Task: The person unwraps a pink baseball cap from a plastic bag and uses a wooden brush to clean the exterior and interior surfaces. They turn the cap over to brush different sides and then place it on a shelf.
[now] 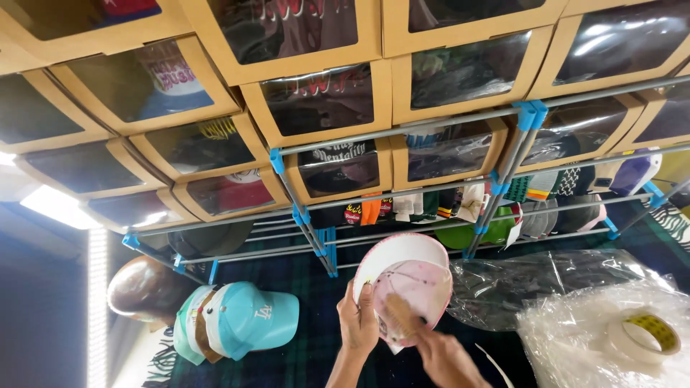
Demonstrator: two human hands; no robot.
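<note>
1. While the view looks at a rack of shelves that appears turned upside down, a brown rounded thing (144, 287) sits at the far left, beside a bright strip of light (57, 207).
2. Just to its right lies a small stack of caps, with a turquoise cap (255, 316) as the outermost one, resting on a dark green plaid cloth (316, 345).
3. Behind them, the rack of grey tubes with blue joints (316, 237) carries many cardboard boxes with clear windows (320, 100), and each box shows a cap inside.
4. Near the middle, the left hand (357, 323) is closed on the rim of a white and pink cap (402, 276), with the thumb on the inside and the fingers behind it; the cap is held up in front of the rack, with its open side toward the camera.
5. The right hand (445, 359) is closed around a small brush (399, 316), and the bristles touch the pink inner lining of the cap.
6. To the right of the cap lie crumpled clear plastic bags (546, 287).
7. At the far right, a roll of tape (643, 334) rests on more plastic wrap.
</note>
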